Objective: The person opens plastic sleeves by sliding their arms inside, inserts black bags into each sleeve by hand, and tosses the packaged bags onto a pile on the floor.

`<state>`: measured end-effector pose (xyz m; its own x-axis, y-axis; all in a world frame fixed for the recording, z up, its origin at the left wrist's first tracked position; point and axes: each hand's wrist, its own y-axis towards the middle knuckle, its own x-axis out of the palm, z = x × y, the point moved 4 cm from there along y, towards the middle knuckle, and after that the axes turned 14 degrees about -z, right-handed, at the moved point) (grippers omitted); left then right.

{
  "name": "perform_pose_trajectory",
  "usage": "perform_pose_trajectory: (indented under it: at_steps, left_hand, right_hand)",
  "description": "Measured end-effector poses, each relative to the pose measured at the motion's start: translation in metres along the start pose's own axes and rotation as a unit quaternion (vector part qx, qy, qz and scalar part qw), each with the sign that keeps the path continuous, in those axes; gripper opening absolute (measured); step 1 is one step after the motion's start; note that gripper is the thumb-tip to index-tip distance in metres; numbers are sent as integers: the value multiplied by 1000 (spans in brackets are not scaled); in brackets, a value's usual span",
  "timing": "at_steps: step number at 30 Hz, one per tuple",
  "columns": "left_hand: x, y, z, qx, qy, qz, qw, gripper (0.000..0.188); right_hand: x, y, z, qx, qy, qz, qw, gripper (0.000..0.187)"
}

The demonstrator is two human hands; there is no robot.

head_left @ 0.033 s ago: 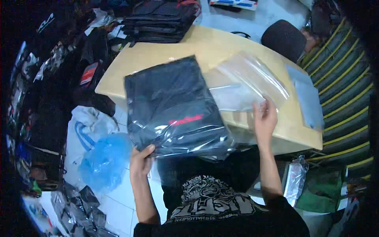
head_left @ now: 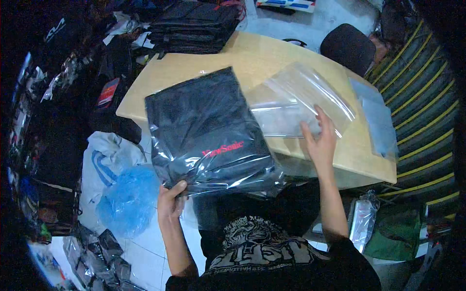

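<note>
A flat black fabric item (head_left: 204,116) with red lettering lies folded inside a shiny transparent plastic bag (head_left: 228,182). My left hand (head_left: 171,196) pinches the near left corner of this package, thumb on top. The package is held at the near side of the pale wooden table (head_left: 267,53) and juts out over its edge. Over the table, right of the package, my right hand (head_left: 320,138) is open, thumb and fingers apart. It hovers at or just above loose transparent plastic bags (head_left: 310,92); whether it touches them I cannot tell.
Black folded fabric items (head_left: 194,29) are stacked at the table's far left. A bluish plastic sheet (head_left: 376,116) lies at its right end. Below left are a blue plastic bag (head_left: 128,201) and small dark packets (head_left: 104,254). A dark rounded chair back (head_left: 348,48) stands beyond the table.
The packaged black item has shifted a little to the left. My right hand has moved slightly left, and its fingers have spread from a closer pose.
</note>
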<state>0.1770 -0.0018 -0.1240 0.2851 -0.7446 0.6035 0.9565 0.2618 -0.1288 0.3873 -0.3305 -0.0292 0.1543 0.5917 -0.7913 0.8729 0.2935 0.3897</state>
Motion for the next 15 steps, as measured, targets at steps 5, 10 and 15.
perform_pose_trajectory:
  at_steps: [5, 10, 15]
  left_hand:
    - [-28, -21, 11, 101, 5, 59, 993, 62]
    - [-81, -61, 20, 173, -2, 117, 978, 67]
    - [-112, -95, 24, 171, -23, 160, 972, 57]
  right_hand:
    - [53, 31, 43, 8, -183, -205, 962, 62]
    - [55, 83, 98, 33, -179, -208, 961, 64]
    - [52, 129, 159, -6, -176, -189, 966, 62]
